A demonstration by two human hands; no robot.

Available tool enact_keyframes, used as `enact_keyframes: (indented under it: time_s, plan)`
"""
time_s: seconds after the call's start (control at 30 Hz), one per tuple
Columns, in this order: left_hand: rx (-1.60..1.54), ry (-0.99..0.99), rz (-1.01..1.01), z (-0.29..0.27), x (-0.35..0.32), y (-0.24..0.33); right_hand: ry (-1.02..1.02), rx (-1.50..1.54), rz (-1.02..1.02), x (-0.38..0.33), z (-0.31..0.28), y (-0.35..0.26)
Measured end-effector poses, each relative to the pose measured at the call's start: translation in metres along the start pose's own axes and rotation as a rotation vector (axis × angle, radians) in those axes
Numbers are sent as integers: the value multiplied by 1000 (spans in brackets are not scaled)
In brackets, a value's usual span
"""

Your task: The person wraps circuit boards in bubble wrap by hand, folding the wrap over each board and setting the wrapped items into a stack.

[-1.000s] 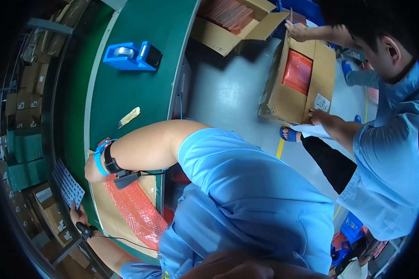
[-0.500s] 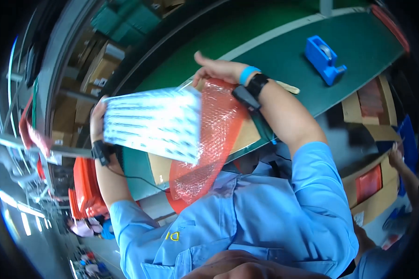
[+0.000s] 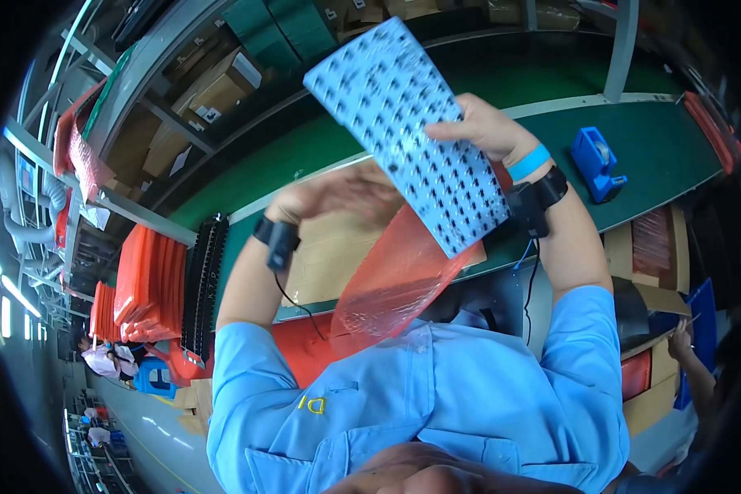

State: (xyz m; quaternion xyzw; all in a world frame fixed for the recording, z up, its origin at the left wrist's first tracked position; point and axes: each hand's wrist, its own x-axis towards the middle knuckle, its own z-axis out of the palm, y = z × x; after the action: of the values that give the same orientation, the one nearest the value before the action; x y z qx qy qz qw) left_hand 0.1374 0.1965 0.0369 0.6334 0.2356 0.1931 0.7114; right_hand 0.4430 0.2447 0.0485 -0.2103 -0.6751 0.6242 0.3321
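Note:
My right hand [image 3: 490, 132] grips a pale keyboard panel [image 3: 412, 136] studded with rows of black switches, thumb on its face. The panel is tilted, its upper end raised over the bench. Below and partly behind it hangs a red bubble-wrap bag [image 3: 387, 284]; whether my right fingers also hold this bag is hidden. My left hand [image 3: 337, 193] is blurred by motion, its fingers seemingly stretched out and holding nothing visible. It is above a flat cardboard sheet [image 3: 329, 259] on the green bench, left of the panel.
A blue tape dispenser [image 3: 594, 160] stands on the green bench [image 3: 659, 144] at right. Stacked red bubble-wrap bags [image 3: 148, 280] and a black slotted rack [image 3: 202, 288] are at left. Open cartons [image 3: 654, 370] are at lower right, near another person's hand [image 3: 681, 342]. Boxes fill the shelf behind.
The panel has passed from my left hand to my right, moved right and up, and turned steeply. My left hand has come away from it, moving right toward the cardboard.

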Motion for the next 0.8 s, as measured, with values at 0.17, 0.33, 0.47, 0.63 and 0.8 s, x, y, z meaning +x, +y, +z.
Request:
enact_keyframes:
  time_s: [0.17, 0.33, 0.47, 0.63, 0.8]
  plan:
    - [460, 72, 5, 62, 31, -12, 149, -50, -232, 7, 9, -17]
    - [647, 612, -206, 27, 17, 21, 527, -170, -577, -6, 27, -44]
    - [555, 970, 47, -22, -62, 45, 680, 226, -763, -37, 40, -58]
    - [-31, 505, 297, -34, -142, 155, 405, 410, -670, -49, 90, -47]
    - [401, 718, 169, 25, -103, 138, 276, 446, -392, -23, 163, -21]
